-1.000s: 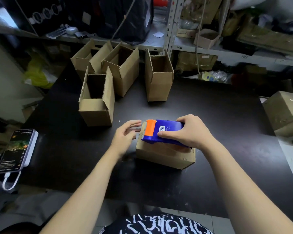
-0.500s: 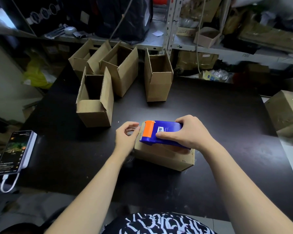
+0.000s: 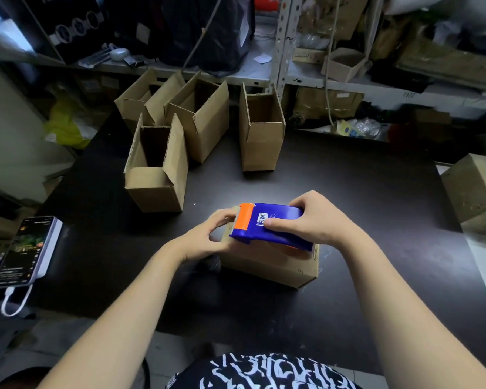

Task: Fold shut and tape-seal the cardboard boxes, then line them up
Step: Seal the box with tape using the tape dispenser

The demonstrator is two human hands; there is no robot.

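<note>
The closed box (image 3: pixel 267 266) lies flat on the dark worktop (image 3: pixel 382 209), a bit in from the near edge and roughly in the middle left to right. The blue tape dispenser (image 3: pixel 275 228) sits right on top of it, orange end pointing left. The right hand (image 3: pixel 320 220) is wrapped over the back of the dispenser, thumb pressed on the near side by the white label. The left hand (image 3: pixel 205 237) is at the box's left end with its fingers curled round that end, fingertips up against the orange part. I can't tell if it's also pinching a bit of tape there, too small to see. Toward the far edge there are four open boxes standing up with flaps raised. One open box (image 3: pixel 157 178) is nearest, left of center. Behind it, two open boxes (image 3: pixel 205 122) sit touching each other near the far left corner. A lone open box (image 3: pixel 261 136) stands apart to their right. On the left edge a phone (image 3: pixel 23 248) with its screen lit lies on a white power bank, with a white cable (image 3: pixel 13 306) looping off it. Past the right edge, off the worktop, there's a big taped carton (image 3: pixel 477 189). Cluttered metal shelving (image 3: pixel 281 51) runs along behind it all.
</note>
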